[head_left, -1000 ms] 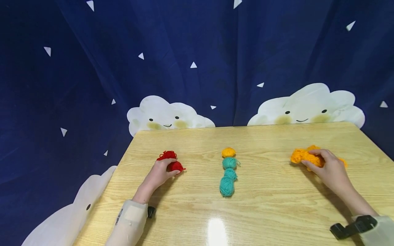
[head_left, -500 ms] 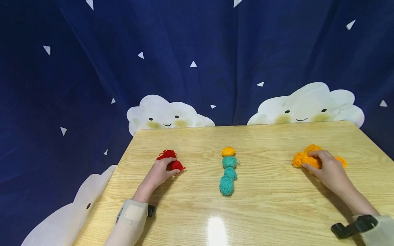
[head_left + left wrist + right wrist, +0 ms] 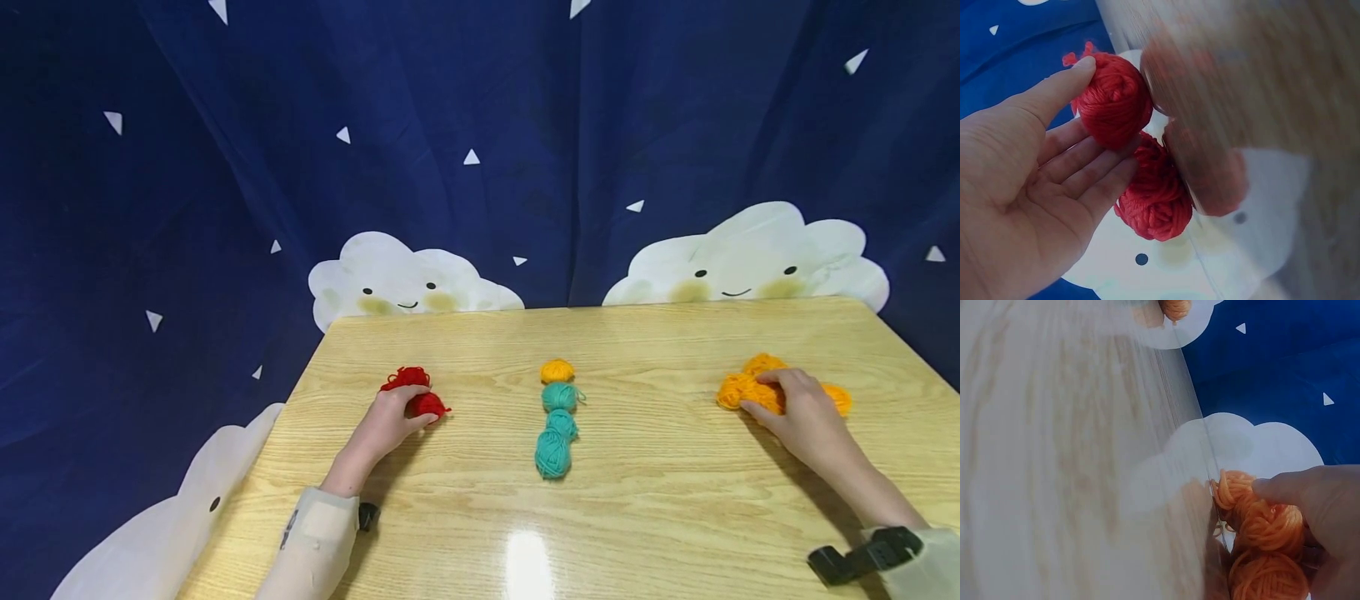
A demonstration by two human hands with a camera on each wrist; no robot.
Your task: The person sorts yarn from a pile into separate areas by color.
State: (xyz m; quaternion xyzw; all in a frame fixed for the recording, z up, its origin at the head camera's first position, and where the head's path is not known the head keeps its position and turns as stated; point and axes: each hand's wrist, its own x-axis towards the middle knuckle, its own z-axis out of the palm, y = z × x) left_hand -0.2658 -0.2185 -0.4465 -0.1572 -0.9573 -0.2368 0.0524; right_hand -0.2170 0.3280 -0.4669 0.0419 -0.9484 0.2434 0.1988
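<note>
My left hand pinches a red yarn ball between thumb and fingers, low at the left of the table. Right behind it, a second red yarn ball lies close to the fingertips. Over on the right, my right hand grips an orange-yellow yarn ball between thumb and fingers. More orange-yellow yarn sits against it: one ball behind and another ball to the right of the fingers. The palm side of the right hand is mostly hidden.
Mid-table, a small orange-yellow ball heads a line of teal yarn balls running toward me. The wooden table ends at a dark blue curtain with white cloud shapes behind it.
My right hand has shifted slightly to the right, and the orange-yellow yarn under it has moved right and bunched closer together. The left hand and red yarn stay in place.
</note>
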